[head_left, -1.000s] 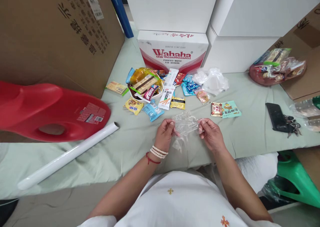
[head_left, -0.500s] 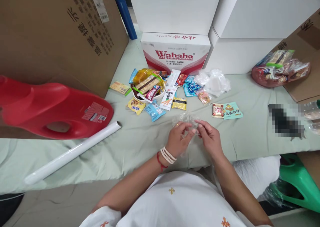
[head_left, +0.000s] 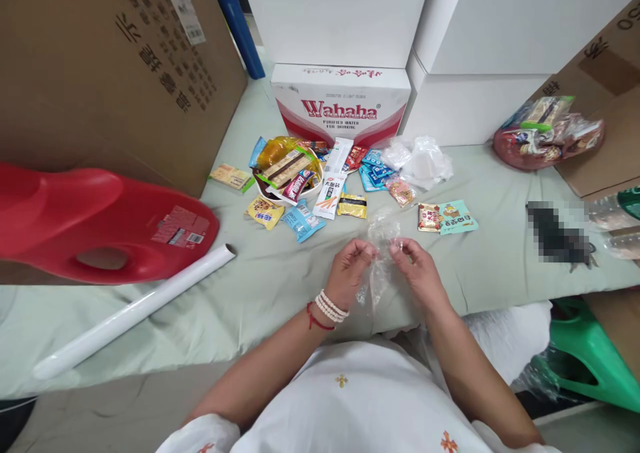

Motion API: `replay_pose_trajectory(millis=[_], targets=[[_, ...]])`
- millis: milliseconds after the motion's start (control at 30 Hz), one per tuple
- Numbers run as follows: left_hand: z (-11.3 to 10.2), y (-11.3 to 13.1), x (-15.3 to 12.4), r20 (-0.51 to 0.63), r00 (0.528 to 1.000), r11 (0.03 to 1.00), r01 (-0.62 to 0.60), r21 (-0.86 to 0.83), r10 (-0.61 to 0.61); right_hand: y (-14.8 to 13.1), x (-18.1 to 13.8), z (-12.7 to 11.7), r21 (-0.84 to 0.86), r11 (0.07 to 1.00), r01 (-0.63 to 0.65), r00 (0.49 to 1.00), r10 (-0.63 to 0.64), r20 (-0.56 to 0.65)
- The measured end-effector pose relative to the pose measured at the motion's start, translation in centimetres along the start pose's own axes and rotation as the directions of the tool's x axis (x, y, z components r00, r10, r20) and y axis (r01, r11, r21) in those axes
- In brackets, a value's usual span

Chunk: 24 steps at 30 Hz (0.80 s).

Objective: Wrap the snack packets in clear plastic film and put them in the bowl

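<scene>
Between my hands hangs a clear plastic bag [head_left: 381,266], thin and crumpled. My left hand [head_left: 349,271], with a beaded bracelet at the wrist, pinches its left side; my right hand [head_left: 416,270] pinches the right side. Just beyond lie a yellow snack packet [head_left: 352,205], a blue packet [head_left: 303,220] and a white stick-shaped packet [head_left: 330,196]. To the right of the bag rest a small red packet [head_left: 429,218] and a mint-green packet [head_left: 458,217]. A bowl [head_left: 316,192] heaped with wrapped snacks stands farther back on the left, and more clear plastic bags [head_left: 427,163] lie behind.
A red jug [head_left: 165,240] and a white roll [head_left: 135,313] occupy the left side. Behind stand a Wahaba-type water carton [head_left: 343,100] and white boxes [head_left: 335,20]. On the right are a reddish bowl of snacks [head_left: 507,150], a blurred dark item [head_left: 557,233] and plastic bottles [head_left: 613,213].
My hands have moved slightly apart, and the clear bag now hangs more spread out between them. The whole view has shifted slightly, so the table things appear farther left.
</scene>
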State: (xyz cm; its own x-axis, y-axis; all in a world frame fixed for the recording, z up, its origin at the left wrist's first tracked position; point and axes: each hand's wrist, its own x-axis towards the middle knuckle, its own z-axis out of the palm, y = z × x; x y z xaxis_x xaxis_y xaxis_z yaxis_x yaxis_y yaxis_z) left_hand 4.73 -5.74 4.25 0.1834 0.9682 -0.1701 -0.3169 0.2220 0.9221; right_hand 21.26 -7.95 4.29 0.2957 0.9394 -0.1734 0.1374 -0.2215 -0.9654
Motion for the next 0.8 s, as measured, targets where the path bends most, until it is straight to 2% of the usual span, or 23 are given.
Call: replay_pose_trajectory(millis=[100,167,233,300,367,400,433,467,500,533,567,600,633,667,700,800], targets=[[-1.4,1.2,-0.2,-0.060,0.993,0.965,0.084,-0.247,-0.102,-0.5,0.2,0.0,0.193,0.981,0.000,1.000,-0.001,0.005],[-3.1,2.3,-0.1,-0.063,0.982,0.904,0.138,-0.404,-0.178,-1.0,0.2,-0.6,0.374,0.924,-0.073,0.997,0.069,0.025],[-5.1,3.2,0.2,-0.030,0.972,0.851,0.187,-0.491,-0.231,-1.3,0.2,-1.6,0.499,0.845,-0.191,0.981,0.147,0.127],[-7.1,3.8,0.7,0.011,0.963,0.834,0.239,-0.497,-0.270,-1.4,0.3,-2.6,0.527,0.798,-0.293,0.953,0.197,0.231],[-8.7,3.9,1.0,-0.011,0.957,0.890,0.266,-0.371,-0.291,-1.1,0.8,-3.4,0.488,0.801,-0.347,0.930,0.228,0.287],[-9.3,3.7,1.1,-0.089,0.960,0.942,0.241,-0.236,-0.267,-0.9,1.2,-3.6,0.451,0.819,-0.355,0.925,0.236,0.299],[-9.6,3.6,1.0,-0.203,0.960,0.982,0.186,-0.045,-0.191,-0.7,1.6,-3.6,0.406,0.845,-0.348,0.925,0.237,0.298],[-9.8,3.5,0.9,-0.314,0.948,0.975,0.111,0.190,-0.047,-0.5,2.0,-3.6,0.355,0.877,-0.324,0.931,0.228,0.285],[-9.8,3.4,0.7,-0.369,0.918,0.901,0.030,0.433,0.147,-0.2,2.4,-3.5,0.301,0.908,-0.291,0.940,0.212,0.269],[-9.7,3.4,0.5,-0.326,0.883,0.767,-0.057,0.640,0.338,0.0,2.8,-3.4,0.249,0.934,-0.255,0.948,0.190,0.256],[-9.3,3.5,0.3,-0.193,0.861,0.605,-0.156,0.781,0.470,0.1,3.1,-3.2,0.205,0.954,-0.220,0.955,0.167,0.246],[-8.8,3.6,0.2,-0.008,0.854,0.456,-0.269,0.849,0.520,0.2,3.4,-3.0,0.168,0.967,-0.191,0.958,0.146,0.246],[-8.2,3.7,0.4,0.184,0.846,0.343,-0.389,0.855,0.500,0.2,3.7,-2.9,0.138,0.976,-0.169,0.958,0.130,0.254],[-7.6,3.7,0.7,0.350,0.829,0.277,-0.494,0.825,0.437,0.2,3.9,-2.7,0.116,0.981,-0.154,0.958,0.119,0.263],[-6.9,3.7,1.1,0.460,0.809,0.245,-0.561,0.791,0.365,0.0,4.1,-2.7,0.100,0.984,-0.146,0.957,0.114,0.268],[-5.8,3.4,2.6,0.606,0.764,0.237,-0.645,0.727,0.221,-0.5,4.7,-2.9,0.078,0.985,-0.154,0.958,0.129,0.257]])
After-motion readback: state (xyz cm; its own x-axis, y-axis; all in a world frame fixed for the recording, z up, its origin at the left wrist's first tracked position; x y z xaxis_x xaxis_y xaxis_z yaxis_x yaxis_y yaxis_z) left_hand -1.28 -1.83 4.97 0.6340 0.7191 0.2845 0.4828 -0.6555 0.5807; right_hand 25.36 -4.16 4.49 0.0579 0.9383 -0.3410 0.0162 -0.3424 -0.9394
